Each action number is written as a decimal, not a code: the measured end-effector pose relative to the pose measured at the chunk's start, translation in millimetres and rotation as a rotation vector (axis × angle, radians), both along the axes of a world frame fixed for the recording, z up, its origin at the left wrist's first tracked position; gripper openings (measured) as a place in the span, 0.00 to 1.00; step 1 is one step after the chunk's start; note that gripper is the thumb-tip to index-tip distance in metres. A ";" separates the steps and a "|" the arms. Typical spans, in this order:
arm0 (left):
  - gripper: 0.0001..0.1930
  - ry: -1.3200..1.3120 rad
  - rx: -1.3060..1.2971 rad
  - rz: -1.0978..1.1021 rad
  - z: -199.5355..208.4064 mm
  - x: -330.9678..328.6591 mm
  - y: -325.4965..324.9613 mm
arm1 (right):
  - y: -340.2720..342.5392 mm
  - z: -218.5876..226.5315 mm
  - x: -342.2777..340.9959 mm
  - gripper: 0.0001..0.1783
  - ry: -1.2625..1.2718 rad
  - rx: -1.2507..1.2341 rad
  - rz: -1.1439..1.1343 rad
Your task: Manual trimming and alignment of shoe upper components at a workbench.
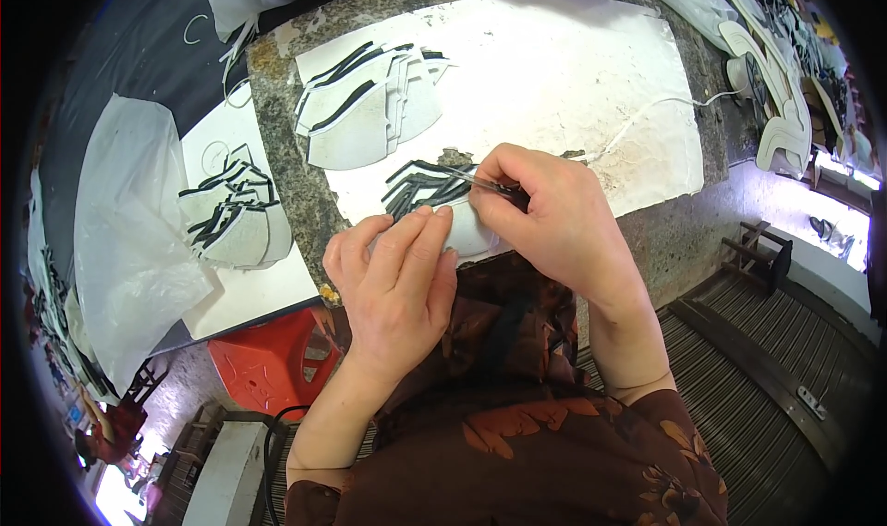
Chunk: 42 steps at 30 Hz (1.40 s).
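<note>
My left hand (393, 281) lies with its fingers stretched out over pale fabric-like pieces at the near edge of the work surface. Its fingertips press beside a cluster of overlapping pieces with dark edge strips (425, 186). Pinched in my right hand (554, 217) is a thin pointed metal tool (476, 178), its tip reaching left across the dark strips. Most of the tool's handle is hidden by the fingers. Below the strips, between my hands, part of a pale curved piece (473, 230) shows.
A fanned stack of pale curved pieces (346, 129) lies on the white board (554, 64). Left of the stone slab (282, 147) sits another pile (245, 235) beside a plastic bag (134, 221). A white cord (647, 110) crosses the right side. A red stool (263, 364) stands below.
</note>
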<state>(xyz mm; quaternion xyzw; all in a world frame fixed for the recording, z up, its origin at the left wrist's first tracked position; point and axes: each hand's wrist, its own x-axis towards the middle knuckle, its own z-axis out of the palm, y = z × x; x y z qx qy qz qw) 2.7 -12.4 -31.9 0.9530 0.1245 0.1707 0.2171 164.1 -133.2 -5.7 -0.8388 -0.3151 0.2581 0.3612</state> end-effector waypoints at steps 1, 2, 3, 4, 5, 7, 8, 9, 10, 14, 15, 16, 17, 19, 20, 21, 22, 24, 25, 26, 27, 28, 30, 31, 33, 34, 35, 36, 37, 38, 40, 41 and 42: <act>0.21 0.004 -0.003 -0.003 0.2 0.3 0.2 | 0.0 0.0 0.2 0.07 0.000 -0.001 -0.001; 0.21 0.009 -0.006 -0.006 0.5 0.7 0.5 | 0.2 0.2 0.4 0.07 -0.002 -0.006 -0.001; 0.21 0.009 -0.007 -0.006 0.8 1.0 0.6 | 0.2 0.2 0.6 0.07 -0.003 -0.012 -0.001; 0.21 0.014 -0.010 -0.008 1.1 1.4 0.7 | 0.0 0.1 1.0 0.07 -0.003 -0.013 -0.001; 0.21 0.019 -0.013 -0.010 1.7 2.0 0.7 | -0.2 0.1 1.5 0.07 0.004 -0.009 0.001; 0.21 0.035 -0.015 -0.015 6.1 3.3 1.0 | -0.9 -0.1 2.5 0.07 0.009 -0.006 0.002; 0.22 0.051 -0.016 -0.019 8.3 4.1 1.3 | -1.7 -0.6 3.5 0.07 0.027 0.005 -0.003; 0.22 0.051 -0.018 -0.018 9.1 4.6 1.4 | -2.6 -1.0 4.4 0.06 0.044 0.015 -0.007; 0.22 0.060 -0.011 -0.025 9.6 5.1 1.7 | -3.0 0.4 5.7 0.06 0.043 0.013 -0.007; 0.22 0.103 0.019 -0.036 14.8 7.1 1.1 | -5.1 3.4 10.7 0.08 0.063 0.000 -0.026; 0.22 0.102 0.019 -0.038 15.0 7.6 1.0 | -5.6 2.8 11.4 0.08 0.055 0.013 -0.030; 0.22 0.104 0.020 -0.040 15.1 8.0 1.0 | -6.1 2.7 12.1 0.08 0.054 0.013 -0.031; 0.23 0.106 0.021 -0.043 15.3 8.4 0.9 | -6.4 2.7 12.7 0.07 0.045 0.020 -0.029; 0.23 0.120 0.023 -0.048 17.1 9.7 0.4 | -7.2 2.0 14.5 0.06 0.035 0.025 -0.028; 0.23 0.136 0.025 -0.053 17.9 10.4 0.1 | -7.4 1.3 15.2 0.06 0.021 0.020 -0.022; 0.23 0.135 0.025 -0.053 18.3 11.2 0.1 | -7.3 0.8 16.1 0.07 0.008 0.015 -0.017; 0.23 0.141 0.028 -0.055 18.6 12.1 0.0 | -7.3 0.8 17.3 0.07 0.007 0.014 -0.018; 0.24 0.146 0.030 -0.060 19.1 13.7 -0.1 | -7.2 1.1 19.8 0.07 0.030 0.013 -0.023; 0.24 0.149 0.035 -0.062 19.4 14.6 0.0 | -7.3 0.7 21.0 0.07 0.028 0.011 -0.025; 0.25 0.152 0.039 -0.065 19.3 15.5 -0.2 | -7.5 -0.2 22.0 0.08 0.028 0.016 -0.037; 0.25 0.153 0.041 -0.065 19.1 15.6 -0.3 | -7.3 -1.2 22.6 0.08 0.031 0.025 -0.046; 0.26 0.154 0.051 -0.064 18.4 15.8 -0.4 | -7.6 -1.8 23.3 0.08 0.031 0.026 -0.047; 0.27 0.154 0.060 -0.066 18.3 17.3 -0.7 | -8.7 -2.4 24.8 0.09 0.070 0.028 -0.064; 0.27 0.161 0.062 -0.066 18.7 18.5 -0.7 | -8.7 -1.0 25.7 0.09 0.069 0.027 -0.066; 0.28 0.167 0.063 -0.069 18.7 20.6 -1.0 | -8.7 2.9 27.4 0.10 0.102 -0.037 -0.082; 0.29 0.162 0.058 -0.071 18.4 21.5 -1.0 | -9.5 2.7 27.9 0.10 0.101 -0.038 -0.084; 0.29 0.157 0.055 -0.072 18.3 22.2 -1.1 | -10.4 1.7 28.4 0.11 0.087 -0.038 -0.079; 0.29 0.157 0.055 -0.074 18.4 22.5 -1.2 | -11.3 0.6 28.5 0.11 0.073 -0.038 -0.074; 0.30 0.164 0.058 -0.076 18.7 22.8 -1.2 | -11.7 -0.8 28.7 0.11 0.073 -0.038 -0.076; 0.30 0.172 0.062 -0.078 19.0 23.0 -1.2 | -11.6 -2.3 28.7 0.11 0.081 -0.033 -0.082; 0.31 0.171 0.062 -0.083 17.6 22.9 -1.2 | -11.9 -3.5 28.7 0.11 0.089 -0.028 -0.089; 0.31 0.170 0.061 -0.086 17.1 23.0 -1.3 | -12.1 -3.7 28.7 0.11 0.091 -0.031 -0.090; 0.31 0.170 0.062 -0.087 17.5 23.2 -1.5 | -12.3 -4.0 28.7 0.11 0.093 -0.032 -0.091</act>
